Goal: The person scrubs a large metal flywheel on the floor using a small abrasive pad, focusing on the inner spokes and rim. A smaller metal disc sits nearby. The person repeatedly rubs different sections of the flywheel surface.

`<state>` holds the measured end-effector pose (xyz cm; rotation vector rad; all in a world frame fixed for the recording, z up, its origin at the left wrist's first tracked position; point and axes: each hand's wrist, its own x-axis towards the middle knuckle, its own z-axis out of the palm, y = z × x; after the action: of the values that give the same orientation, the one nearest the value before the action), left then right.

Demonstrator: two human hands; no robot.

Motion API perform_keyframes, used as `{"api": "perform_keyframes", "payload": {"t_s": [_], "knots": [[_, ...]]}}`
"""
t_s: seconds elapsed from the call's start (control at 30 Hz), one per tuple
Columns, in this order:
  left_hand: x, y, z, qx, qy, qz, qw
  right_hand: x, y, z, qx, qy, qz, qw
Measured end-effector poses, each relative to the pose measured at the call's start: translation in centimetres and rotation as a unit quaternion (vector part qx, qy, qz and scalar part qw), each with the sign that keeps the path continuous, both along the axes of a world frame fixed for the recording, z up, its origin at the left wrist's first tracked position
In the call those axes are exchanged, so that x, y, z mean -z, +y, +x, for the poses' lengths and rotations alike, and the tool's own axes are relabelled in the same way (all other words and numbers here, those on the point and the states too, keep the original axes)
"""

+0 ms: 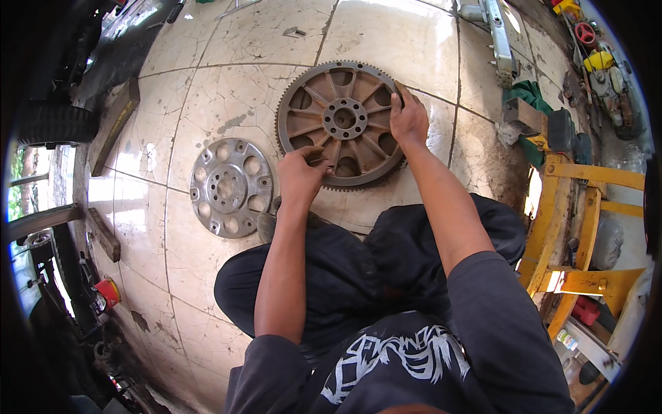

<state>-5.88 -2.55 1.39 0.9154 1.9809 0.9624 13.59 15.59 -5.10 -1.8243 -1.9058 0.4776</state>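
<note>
A rusty brown flywheel [314, 123] with a toothed outer ring and a bolt-hole hub lies on the tiled floor in front of my crossed legs. My right hand [409, 119] grips its right rim, with the fingers over the edge. At the near-left rim is my left hand [301, 176], its fingers curled in against the flywheel's face and edge. A smaller silver disc plate [238, 171] with several round holes lies flat to the left, close to my left forearm and untouched by either hand.
Wooden blocks [114, 127] and a black tyre [58, 124] stand at the left, with a red can [107, 293] below. To the right are a yellow metal frame [548, 228], a green cloth [531, 93] and a long metal bar [499, 41].
</note>
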Motion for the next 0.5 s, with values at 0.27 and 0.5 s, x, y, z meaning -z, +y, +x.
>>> {"api": "perform_keyframes", "payload": {"t_s": [0.27,0.5], "knots": [[1.3,0.1,-1.1,0.022,0.102,-0.036,0.994,0.4,0.0,0.0,0.001,0.004,0.018,1.000],[3.0,0.2,-0.4,0.062,0.164,0.044,0.983,0.5,0.1,0.1,0.004,-0.007,0.015,1.000]]}}
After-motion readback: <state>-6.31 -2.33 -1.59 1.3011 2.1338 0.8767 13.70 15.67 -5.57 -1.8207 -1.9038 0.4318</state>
